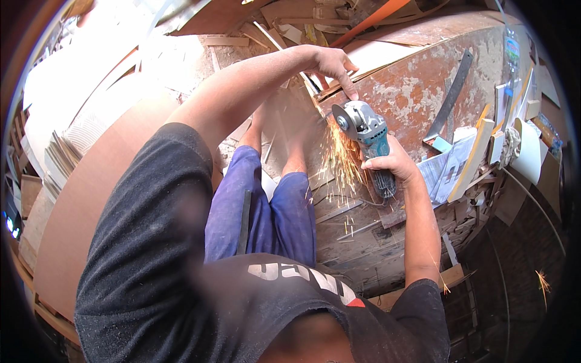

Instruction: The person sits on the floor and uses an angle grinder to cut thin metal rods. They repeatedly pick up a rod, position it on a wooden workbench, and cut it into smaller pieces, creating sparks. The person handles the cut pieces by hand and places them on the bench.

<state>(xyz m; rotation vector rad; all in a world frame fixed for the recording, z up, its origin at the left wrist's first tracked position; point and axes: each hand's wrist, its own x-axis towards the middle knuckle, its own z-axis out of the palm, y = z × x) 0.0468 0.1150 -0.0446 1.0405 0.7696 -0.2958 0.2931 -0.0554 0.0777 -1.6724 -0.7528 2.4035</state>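
My right hand (pixel 393 162) is wrapped round the body of a teal and black angle grinder (pixel 373 136). Its round disc (pixel 341 119) faces left at the bench's near left corner, and orange sparks (pixel 344 156) spray downward from it. Across from it, my left hand (pixel 334 65) bends over that corner, the index finger pointing down beside the grinder's metal head. Its other fingers are partly hidden; they seem curled on something at the bench edge that I cannot make out. The piece meeting the disc is also hard to see.
The worn brown workbench (pixel 411 91) carries a long dark metal strip (pixel 451 94), papers (pixel 451 166) and a wooden strip (pixel 474 160) on its right. A plastic bottle (pixel 512 48) stands far right. A large brown board (pixel 91 181) lies left. Wood scraps litter the floor around my legs.
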